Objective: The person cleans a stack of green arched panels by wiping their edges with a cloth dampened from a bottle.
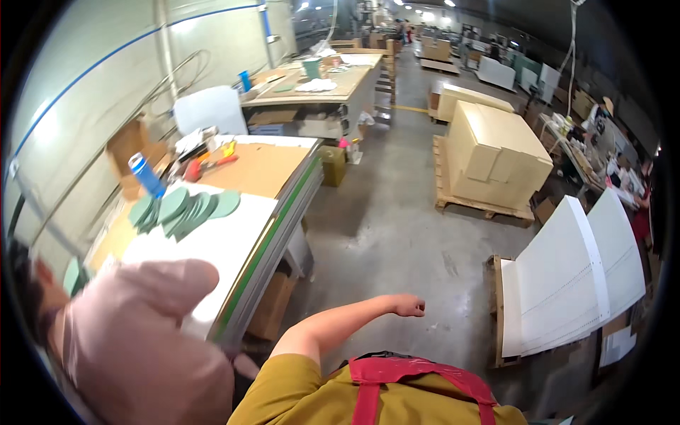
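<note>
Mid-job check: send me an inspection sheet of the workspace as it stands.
Surface: workbench with a white sheet and brown board on top.
Job's things: green oval pieces fanned on the bench, untouched.
Clutter: blue bottle, red and yellow hand tools.
Grip: left hand curled shut, empty, above the concrete floor; right hand not in view.
Cables: white cord hanging at far right.
Surroundings: co-worker in pink shirt at the bench; white boards on a pallet; beige wrapped stack.

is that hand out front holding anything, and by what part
Nothing shows in it. The one hand in view is curled into a loose fist in the air above the concrete floor, touching nothing. Which hand it is cannot be told, and the other is out of view.
</note>
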The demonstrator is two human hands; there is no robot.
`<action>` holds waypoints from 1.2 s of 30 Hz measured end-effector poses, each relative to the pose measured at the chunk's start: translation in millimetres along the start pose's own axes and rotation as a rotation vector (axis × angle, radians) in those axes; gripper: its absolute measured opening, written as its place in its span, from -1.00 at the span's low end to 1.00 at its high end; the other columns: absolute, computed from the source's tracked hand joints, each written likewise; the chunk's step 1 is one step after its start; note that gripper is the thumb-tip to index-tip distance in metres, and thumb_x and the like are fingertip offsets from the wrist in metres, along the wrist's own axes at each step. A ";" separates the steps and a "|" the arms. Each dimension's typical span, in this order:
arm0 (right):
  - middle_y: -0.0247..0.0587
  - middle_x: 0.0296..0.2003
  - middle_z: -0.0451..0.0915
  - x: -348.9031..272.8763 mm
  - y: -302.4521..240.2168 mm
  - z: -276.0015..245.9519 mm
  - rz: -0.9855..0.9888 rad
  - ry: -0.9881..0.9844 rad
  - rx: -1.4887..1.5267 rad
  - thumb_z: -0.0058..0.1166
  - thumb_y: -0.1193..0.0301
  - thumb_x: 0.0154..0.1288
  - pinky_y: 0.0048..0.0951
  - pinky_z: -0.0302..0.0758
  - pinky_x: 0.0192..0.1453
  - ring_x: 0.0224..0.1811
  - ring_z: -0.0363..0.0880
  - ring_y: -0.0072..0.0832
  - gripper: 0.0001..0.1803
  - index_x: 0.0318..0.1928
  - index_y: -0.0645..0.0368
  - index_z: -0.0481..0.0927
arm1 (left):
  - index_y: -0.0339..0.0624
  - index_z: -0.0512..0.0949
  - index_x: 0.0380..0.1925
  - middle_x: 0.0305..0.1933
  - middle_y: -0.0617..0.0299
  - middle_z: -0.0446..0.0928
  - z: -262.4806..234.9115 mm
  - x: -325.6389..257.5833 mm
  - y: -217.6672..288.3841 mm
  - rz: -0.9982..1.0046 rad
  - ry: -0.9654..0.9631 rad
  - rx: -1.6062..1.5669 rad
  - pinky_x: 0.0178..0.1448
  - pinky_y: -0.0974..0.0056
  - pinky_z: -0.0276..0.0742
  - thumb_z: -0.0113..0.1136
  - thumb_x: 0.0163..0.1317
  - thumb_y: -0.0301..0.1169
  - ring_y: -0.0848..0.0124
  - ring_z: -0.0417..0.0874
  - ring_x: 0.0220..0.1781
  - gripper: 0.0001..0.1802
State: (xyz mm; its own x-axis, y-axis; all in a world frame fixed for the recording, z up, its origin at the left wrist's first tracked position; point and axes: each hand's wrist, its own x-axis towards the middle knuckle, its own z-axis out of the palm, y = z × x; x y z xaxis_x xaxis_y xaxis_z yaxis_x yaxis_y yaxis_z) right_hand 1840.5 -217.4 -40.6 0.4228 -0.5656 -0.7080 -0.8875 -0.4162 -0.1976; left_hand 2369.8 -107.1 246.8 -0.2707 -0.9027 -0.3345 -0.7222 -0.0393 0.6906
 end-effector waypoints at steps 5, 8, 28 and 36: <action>-0.16 0.06 0.65 35.1 -31.8 -68.6 0.447 -0.178 0.171 0.16 0.01 0.19 -0.25 0.53 0.14 0.11 0.62 -0.20 -0.52 0.00 0.04 0.71 | -0.22 0.55 0.03 0.04 -0.04 0.61 -107.3 29.7 -92.7 -0.027 0.104 -0.165 0.19 0.11 0.48 0.04 0.39 -0.09 0.10 0.61 0.10 -0.55; -0.16 0.07 0.64 90.3 -56.3 -129.9 0.172 -0.386 -0.374 0.07 0.14 0.27 -0.25 0.55 0.14 0.09 0.63 -0.20 -0.61 -0.01 0.04 0.70 | -0.22 0.56 0.05 0.06 -0.03 0.61 -158.3 53.7 -173.4 -0.228 0.233 -0.160 0.20 0.12 0.47 0.07 0.36 -0.08 0.11 0.61 0.11 -0.53; -0.07 -0.14 0.69 585.4 -438.5 -582.3 -0.136 -0.061 0.347 0.08 0.17 0.22 -0.23 0.57 0.00 -0.16 0.68 -0.22 -0.65 -0.08 0.07 0.70 | -0.24 0.59 0.00 0.00 -0.07 0.62 -437.8 121.0 -531.2 -0.650 0.507 -0.331 0.17 0.12 0.49 0.07 0.31 -0.06 0.05 0.62 0.07 -0.51; -0.09 -0.22 0.69 666.4 -479.8 -680.2 0.068 -0.056 0.452 0.06 0.24 0.25 -0.27 0.57 -0.12 -0.22 0.67 -0.28 -0.68 -0.08 0.12 0.67 | -0.23 0.54 0.06 0.01 -0.02 0.63 -705.7 315.7 -573.2 -0.259 0.472 -0.342 0.18 0.16 0.50 0.06 0.38 -0.14 0.12 0.64 0.06 -0.57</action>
State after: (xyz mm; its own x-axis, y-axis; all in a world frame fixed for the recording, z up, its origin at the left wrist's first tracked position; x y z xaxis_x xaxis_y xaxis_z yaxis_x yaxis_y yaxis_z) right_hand 2672.6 -878.8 43.6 0.3610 -0.5364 -0.7628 -0.9090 -0.0199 -0.4162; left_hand 3147.4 -672.0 198.0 0.2514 -0.9343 -0.2529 -0.4616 -0.3454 0.8171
